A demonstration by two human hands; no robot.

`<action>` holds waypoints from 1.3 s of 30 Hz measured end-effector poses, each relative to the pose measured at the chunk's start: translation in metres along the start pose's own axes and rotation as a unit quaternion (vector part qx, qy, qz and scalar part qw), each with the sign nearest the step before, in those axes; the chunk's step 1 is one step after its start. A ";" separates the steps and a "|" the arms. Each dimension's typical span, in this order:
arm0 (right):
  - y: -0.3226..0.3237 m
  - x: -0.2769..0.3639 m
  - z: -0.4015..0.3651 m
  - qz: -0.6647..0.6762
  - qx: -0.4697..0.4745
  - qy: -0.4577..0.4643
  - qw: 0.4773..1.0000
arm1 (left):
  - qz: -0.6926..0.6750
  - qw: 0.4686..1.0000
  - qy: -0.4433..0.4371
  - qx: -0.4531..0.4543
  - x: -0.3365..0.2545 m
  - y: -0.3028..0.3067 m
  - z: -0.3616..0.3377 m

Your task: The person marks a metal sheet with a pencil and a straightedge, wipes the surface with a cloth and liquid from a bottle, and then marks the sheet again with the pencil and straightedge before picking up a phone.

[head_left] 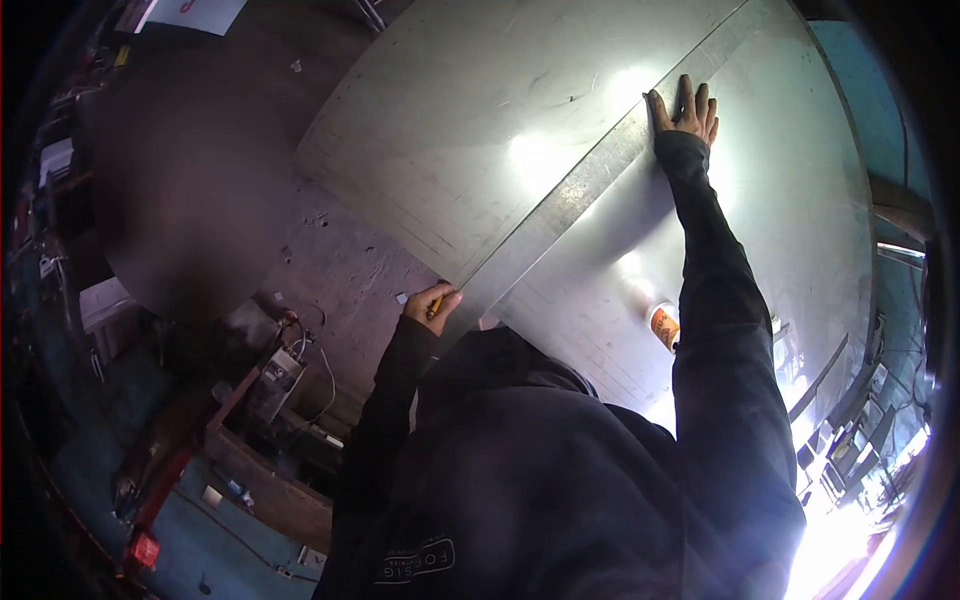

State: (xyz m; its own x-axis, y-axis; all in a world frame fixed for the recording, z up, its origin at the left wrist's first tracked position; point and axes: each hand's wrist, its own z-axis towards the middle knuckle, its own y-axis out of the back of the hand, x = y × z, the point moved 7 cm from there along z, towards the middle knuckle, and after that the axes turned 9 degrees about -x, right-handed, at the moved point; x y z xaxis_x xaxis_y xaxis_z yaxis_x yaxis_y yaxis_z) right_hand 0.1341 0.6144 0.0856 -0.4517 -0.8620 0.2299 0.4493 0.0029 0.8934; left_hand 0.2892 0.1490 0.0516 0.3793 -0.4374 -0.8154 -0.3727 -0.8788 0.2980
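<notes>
A long metal straightedge (pixel 570 198) lies diagonally across a large grey metal sheet (pixel 430 130). Near its far end my right hand (pixel 685 115) is spread with the fingers apart, lying on the strip and the sheet beside it. At the sheet's near edge, by the strip's near end, my left hand (pixel 433 302) is closed around a small yellow marking tool (pixel 434 308). An orange and white can (pixel 664 328) is on the sheet, just left of my right forearm.
A small box-shaped device (pixel 277 382) with cables is at the lower left, near a red-edged frame (pixel 228 400). Metal pieces (pixel 860 440) are piled at the right under a strong glare. A blurred dark oval covers the upper left.
</notes>
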 end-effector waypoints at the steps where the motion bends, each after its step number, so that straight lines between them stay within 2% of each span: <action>1: 0.000 0.000 0.000 0.000 0.001 0.000 1.000 | 0.000 1.000 0.001 0.000 0.000 0.001 0.000; 4: 0.000 0.000 0.000 -0.003 0.003 -0.001 1.000 | 0.009 1.000 -0.010 0.017 -0.004 0.002 0.001; 7: 0.002 0.001 0.000 0.002 0.000 -0.001 1.000 | 0.002 1.000 0.017 0.024 -0.002 0.001 0.001; 10: 0.002 0.003 0.000 0.001 -0.001 0.001 1.000 | 0.010 1.000 -0.008 0.011 0.001 0.003 0.003; 13: 0.002 0.002 0.000 -0.024 -0.008 0.006 1.000 | 0.022 0.999 0.003 0.039 0.001 0.001 0.004; 16: 0.000 0.002 -0.002 -0.024 -0.020 0.007 0.999 | 0.010 1.000 -0.005 0.019 0.008 0.001 -0.001; 18: -0.004 -0.001 -0.001 -0.023 -0.053 0.043 0.997 | 0.004 0.999 -0.017 -0.028 0.009 0.004 -0.002; 20: -0.006 -0.006 -0.001 -0.006 -0.063 0.027 0.998 | 0.036 0.999 -0.015 -0.006 0.029 0.002 0.003; 21: -0.003 -0.004 0.000 -0.005 -0.053 0.017 0.998 | 0.072 0.997 -0.023 -0.019 0.026 0.004 0.001; 22: 0.002 -0.002 0.000 -0.003 -0.042 0.005 0.999 | 0.045 0.999 0.001 -0.028 0.030 0.004 0.000; 26: 0.017 0.004 0.002 0.004 0.010 -0.025 1.000 | 0.045 0.999 0.008 -0.005 0.021 0.005 0.003; 32: 0.024 0.009 0.001 -0.028 0.019 -0.015 0.999 | 0.040 0.999 0.003 -0.008 0.029 0.006 0.004; 34: 0.023 0.008 0.001 -0.027 0.018 -0.016 0.999 | 0.033 0.999 0.038 -0.013 0.039 0.006 0.004; 39: 0.023 0.008 0.002 -0.026 0.022 -0.017 0.999 | 0.029 0.998 0.051 -0.009 0.044 0.006 0.004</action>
State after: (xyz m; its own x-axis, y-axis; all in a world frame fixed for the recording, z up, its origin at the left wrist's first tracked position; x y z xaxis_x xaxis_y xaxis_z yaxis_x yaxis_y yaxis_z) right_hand 0.1391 0.6083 0.1085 -0.5004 -0.8436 0.1948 0.3896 -0.0185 0.9208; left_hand 0.3002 0.1254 0.0152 0.4415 -0.5039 -0.7424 -0.3817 -0.8543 0.3529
